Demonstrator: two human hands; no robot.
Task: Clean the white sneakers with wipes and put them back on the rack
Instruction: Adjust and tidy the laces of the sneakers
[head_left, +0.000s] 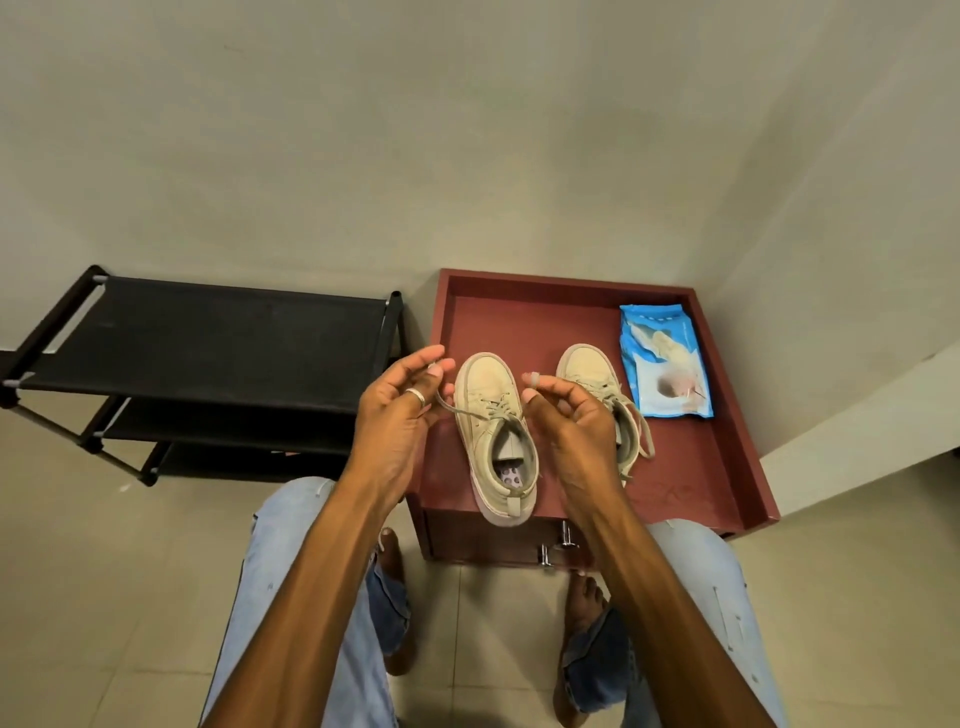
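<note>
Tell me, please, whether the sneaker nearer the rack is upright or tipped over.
Upright: the sneaker stands on its sole on the red cabinet top, its opening facing up with the insole visible.

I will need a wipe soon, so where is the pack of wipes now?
In the head view the blue pack of wipes lies on the right side of the red cabinet top, just right of the right-hand sneaker, near the wall.

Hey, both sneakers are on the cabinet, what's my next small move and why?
Probably drop the lace your left hand pinches and reach your right hand to the wipes pack: neither hand holds a wipe, and the sneakers sit beside it.
</note>
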